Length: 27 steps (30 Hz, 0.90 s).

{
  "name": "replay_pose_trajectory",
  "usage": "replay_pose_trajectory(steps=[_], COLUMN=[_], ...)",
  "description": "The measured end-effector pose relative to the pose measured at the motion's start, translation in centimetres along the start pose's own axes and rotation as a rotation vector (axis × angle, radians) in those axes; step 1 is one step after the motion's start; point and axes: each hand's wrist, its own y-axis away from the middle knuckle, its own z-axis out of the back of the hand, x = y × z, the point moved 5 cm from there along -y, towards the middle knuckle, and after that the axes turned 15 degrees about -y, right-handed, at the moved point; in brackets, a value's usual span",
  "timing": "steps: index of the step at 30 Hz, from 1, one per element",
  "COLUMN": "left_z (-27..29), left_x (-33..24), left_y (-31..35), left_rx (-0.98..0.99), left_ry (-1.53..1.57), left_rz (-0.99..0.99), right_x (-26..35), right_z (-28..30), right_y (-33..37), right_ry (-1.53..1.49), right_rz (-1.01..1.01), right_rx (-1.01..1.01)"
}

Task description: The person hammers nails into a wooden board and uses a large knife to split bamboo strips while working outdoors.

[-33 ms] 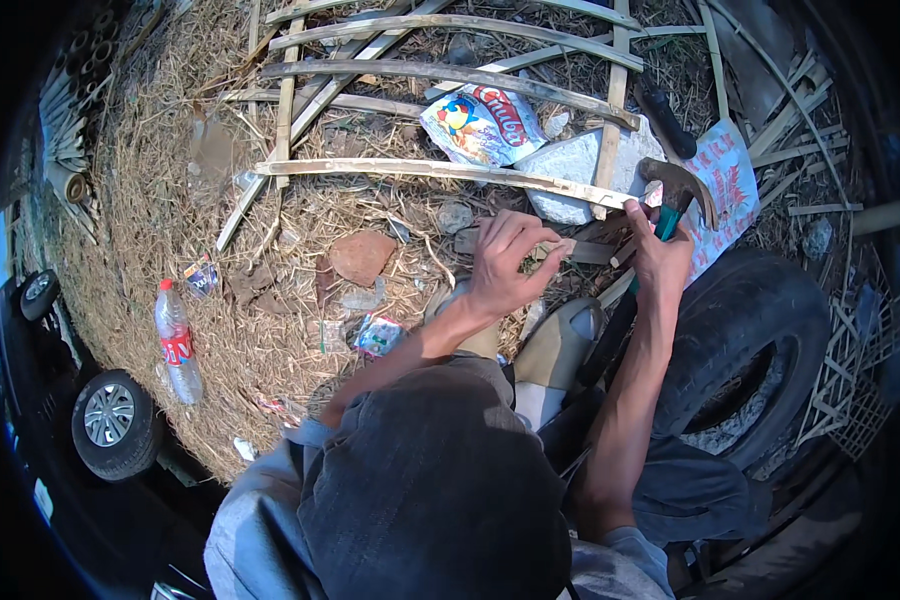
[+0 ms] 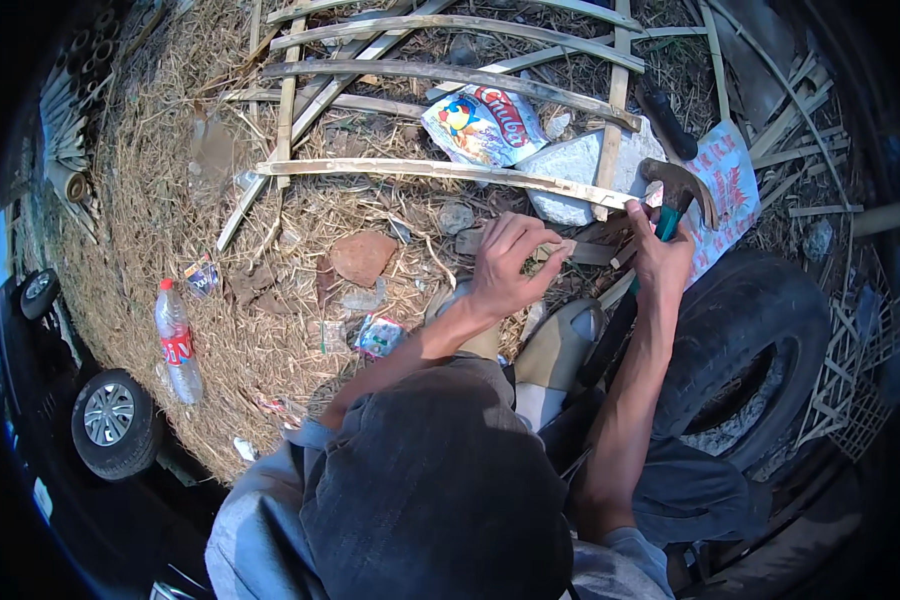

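My right hand (image 2: 660, 258) is closed round the green-and-black grip of a claw hammer (image 2: 682, 190), its metal head pointing up and away from me. The thumb of that hand lies against the right end of the nearest bamboo slat (image 2: 420, 170). This slat crosses over an upright bamboo strip (image 2: 610, 165) beside a pale stone block (image 2: 560, 180). To the left, my left hand (image 2: 510, 262) hovers above the ground with thumb and forefinger pinched together. Whatever is between those fingertips is too small to make out.
More bamboo slats (image 2: 450, 72) form a frame ahead. A printed bag (image 2: 482, 125) lies under it, a printed sheet (image 2: 725, 190) to the right. An old tyre (image 2: 740, 290) sits beside my right arm. A plastic bottle (image 2: 178, 340), a reddish stone (image 2: 362, 258) and a car wheel (image 2: 115, 424) are leftward.
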Motion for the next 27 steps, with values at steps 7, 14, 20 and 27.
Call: replay_pose_trajectory(steps=[7, 14, 20, 27], left_z=[-1.1, -3.6, -4.3, -4.0], left_x=[-1.0, -1.5, -0.7, -0.2], left_y=[-2.5, -4.4, -3.8, -3.6], left_rx=[0.076, 0.052, 0.046, -0.001], left_ry=[-0.059, -0.388, -0.344, -0.297], left_rz=[-0.133, -0.162, -0.115, -0.091], right_x=[0.4, 0.2, 3.9, 14.4], right_z=[0.2, 0.2, 1.9, 0.5], right_y=[-0.3, -0.5, 1.7, 10.9], right_ry=[0.102, 0.149, 0.296, -0.426], right_rz=[-0.036, 0.017, 0.047, -0.039], right_rx=[-0.016, -0.017, -0.13, 0.054])
